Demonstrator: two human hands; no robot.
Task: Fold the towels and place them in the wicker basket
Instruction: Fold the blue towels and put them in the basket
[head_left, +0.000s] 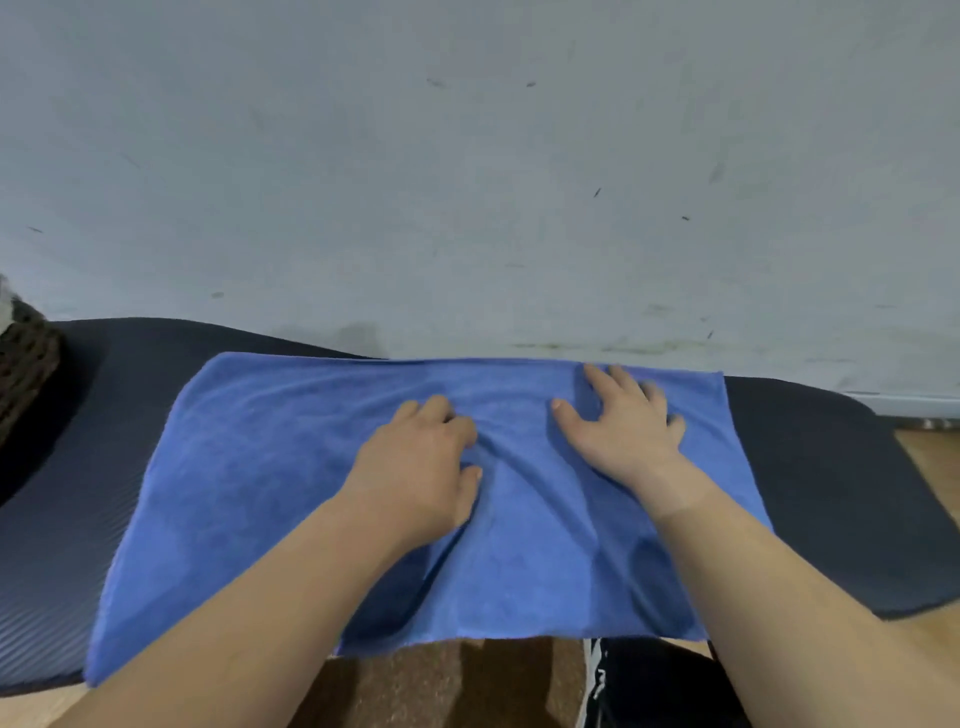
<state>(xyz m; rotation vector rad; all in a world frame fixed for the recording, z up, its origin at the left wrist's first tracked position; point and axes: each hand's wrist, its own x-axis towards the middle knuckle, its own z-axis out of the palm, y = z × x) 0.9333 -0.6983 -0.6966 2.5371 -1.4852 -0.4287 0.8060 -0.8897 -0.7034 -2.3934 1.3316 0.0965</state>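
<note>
A blue towel (249, 467) lies spread flat across a dark ribbed mat (78, 519), its front edge hanging a little past the mat's near side. My left hand (421, 467) rests palm down on the towel's middle with the fingers curled, and folds of cloth bunch up beside it. My right hand (618, 421) lies flat on the towel toward its far right, fingers spread. A dark woven wicker basket (23, 364) shows only partly at the left edge of the view.
A pale grey scuffed wall (467, 182) rises right behind the mat. Wooden floor (930, 467) shows at the right and along the bottom. My dark trouser leg with a white stripe (649, 686) is below the towel's front edge.
</note>
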